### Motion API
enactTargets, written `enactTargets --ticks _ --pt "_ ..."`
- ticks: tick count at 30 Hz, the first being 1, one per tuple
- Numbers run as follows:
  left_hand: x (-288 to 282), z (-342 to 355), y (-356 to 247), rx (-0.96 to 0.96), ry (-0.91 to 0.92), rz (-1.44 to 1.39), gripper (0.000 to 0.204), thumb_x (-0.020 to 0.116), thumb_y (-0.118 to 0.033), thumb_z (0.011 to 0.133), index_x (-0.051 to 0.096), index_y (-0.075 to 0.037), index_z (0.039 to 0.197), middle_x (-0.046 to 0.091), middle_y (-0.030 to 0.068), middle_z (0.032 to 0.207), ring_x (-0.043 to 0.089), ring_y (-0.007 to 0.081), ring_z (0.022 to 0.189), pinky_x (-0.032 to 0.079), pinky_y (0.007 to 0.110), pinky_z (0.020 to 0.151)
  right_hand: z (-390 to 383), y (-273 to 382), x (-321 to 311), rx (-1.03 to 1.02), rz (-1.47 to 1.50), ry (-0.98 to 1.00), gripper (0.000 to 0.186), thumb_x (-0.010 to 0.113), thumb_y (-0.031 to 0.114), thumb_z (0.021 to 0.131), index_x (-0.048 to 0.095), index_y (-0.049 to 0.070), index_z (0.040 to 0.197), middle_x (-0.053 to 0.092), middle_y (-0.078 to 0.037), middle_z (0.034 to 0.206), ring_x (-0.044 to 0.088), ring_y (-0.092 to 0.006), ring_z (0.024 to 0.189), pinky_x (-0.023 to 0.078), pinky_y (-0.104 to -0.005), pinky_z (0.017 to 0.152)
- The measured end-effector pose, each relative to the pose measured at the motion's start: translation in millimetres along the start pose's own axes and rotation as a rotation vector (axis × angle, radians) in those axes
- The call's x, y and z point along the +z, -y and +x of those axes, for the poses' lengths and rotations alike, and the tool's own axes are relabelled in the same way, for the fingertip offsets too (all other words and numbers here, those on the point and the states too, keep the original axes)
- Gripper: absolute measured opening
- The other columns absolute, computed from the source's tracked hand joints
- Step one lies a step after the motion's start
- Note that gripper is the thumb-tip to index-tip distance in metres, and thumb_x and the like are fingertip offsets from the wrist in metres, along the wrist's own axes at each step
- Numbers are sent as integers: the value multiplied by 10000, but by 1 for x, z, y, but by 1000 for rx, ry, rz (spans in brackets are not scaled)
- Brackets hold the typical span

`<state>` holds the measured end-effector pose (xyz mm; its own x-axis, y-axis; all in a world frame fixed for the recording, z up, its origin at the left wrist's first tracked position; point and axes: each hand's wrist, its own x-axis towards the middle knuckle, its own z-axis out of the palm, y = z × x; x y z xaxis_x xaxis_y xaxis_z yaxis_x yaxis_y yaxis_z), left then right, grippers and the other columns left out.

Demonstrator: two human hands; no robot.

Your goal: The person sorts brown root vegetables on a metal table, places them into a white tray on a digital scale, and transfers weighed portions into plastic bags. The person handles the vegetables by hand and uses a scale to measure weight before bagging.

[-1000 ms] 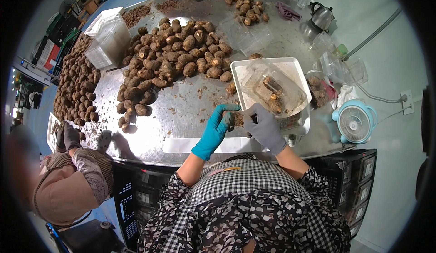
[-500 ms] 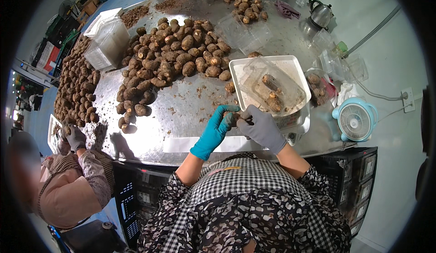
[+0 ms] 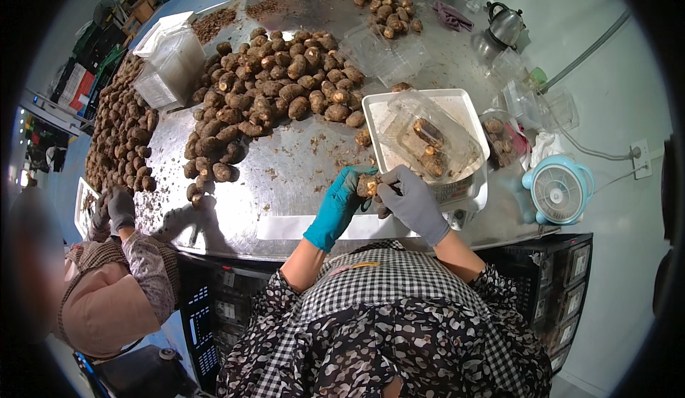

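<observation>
My left hand, in a teal glove, is closed round a brown taro with a pale patch facing up. From the other side my right hand, in a grey glove, presses bent fingers against the same taro; whatever lies under those fingers is hidden. Just beyond, a clear plastic tray holding a few taros sits tilted in a white shallow tray, which rests on a scale.
A big heap of taros covers the table's middle, with clear containers stacked left of it. On the right stand a blue fan and a kettle. A co-worker's gloved hands are at the left.
The taro has come into fuller view between my hands, its pale patch now showing. The left co-worker's hands have come together. At the far edge, another person's hand has shifted.
</observation>
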<state>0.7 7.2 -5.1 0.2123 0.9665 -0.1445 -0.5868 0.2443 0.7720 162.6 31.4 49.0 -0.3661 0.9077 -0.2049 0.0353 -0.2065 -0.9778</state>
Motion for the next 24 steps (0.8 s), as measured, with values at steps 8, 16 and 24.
enactTargets --ticks 8,16,24 --pt "1 -4 2 117 -42 302 424 489 -431 942 534 -80 1175 575 19 969 501 103 775 417 250 681 -1 4 -1 -87 -301 -29 98 577 58 857 496 3 849 598 -76 647 593 -100 530 490 -259 463" --pt "-7 4 26 -61 120 -354 437 460 -409 955 518 -63 1214 592 49 969 509 145 719 406 261 641 -3 3 3 -41 -43 -41 54 536 32 877 502 -10 880 560 -56 633 557 -92 509 476 -245 451" --pt "-1 -2 18 -144 2 -507 441 458 -390 961 508 -48 1234 602 84 1071 587 176 842 491 305 752 -1 -5 5 -62 26 -11 88 536 64 903 526 -19 933 569 -57 657 559 -96 547 486 -240 499"
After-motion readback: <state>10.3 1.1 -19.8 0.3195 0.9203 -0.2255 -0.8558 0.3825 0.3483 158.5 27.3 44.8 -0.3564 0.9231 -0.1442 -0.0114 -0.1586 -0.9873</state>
